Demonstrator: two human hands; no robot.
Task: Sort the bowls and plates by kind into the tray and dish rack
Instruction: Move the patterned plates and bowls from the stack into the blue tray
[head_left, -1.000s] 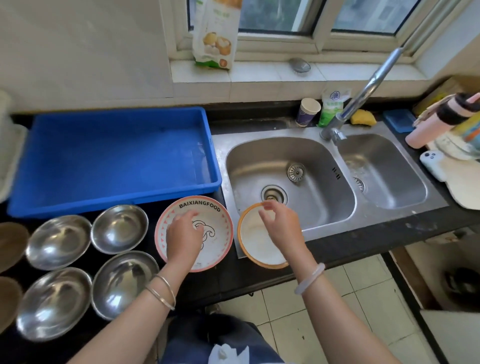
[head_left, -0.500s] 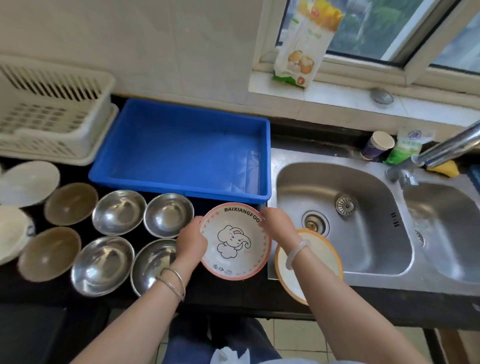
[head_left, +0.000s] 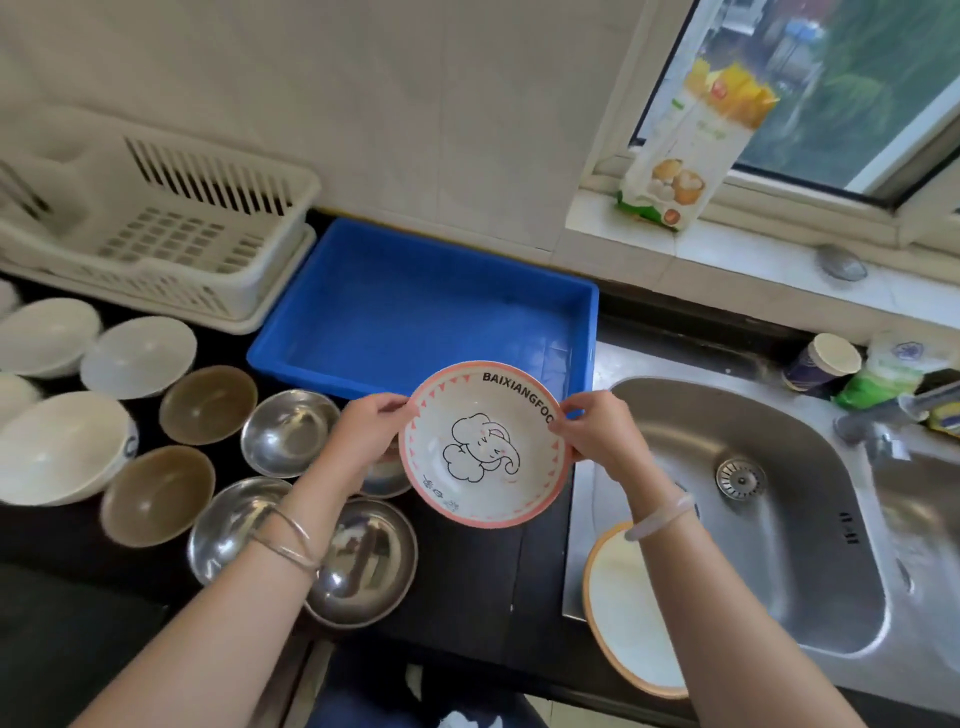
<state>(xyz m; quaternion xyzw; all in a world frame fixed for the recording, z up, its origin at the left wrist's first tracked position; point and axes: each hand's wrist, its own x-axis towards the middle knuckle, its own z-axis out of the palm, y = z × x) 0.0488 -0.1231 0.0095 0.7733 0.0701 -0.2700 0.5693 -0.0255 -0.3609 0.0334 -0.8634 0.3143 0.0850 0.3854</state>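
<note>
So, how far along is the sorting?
Nothing looks sorted yet: the blue tray and dish rack show no dishes. In hand: left hand and right hand grip the elephant dish by its rim. Remaining: steel bowls, brown bowls, white bowls and the orange-rimmed plate.

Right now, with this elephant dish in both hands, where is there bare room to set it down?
The blue tray behind the elephant dish is bare inside, and the dish rack left of it looks bare too. A dark counter strip lies free between the steel bowls and the sink. Further left, brown bowls and white bowls crowd the counter.
</note>
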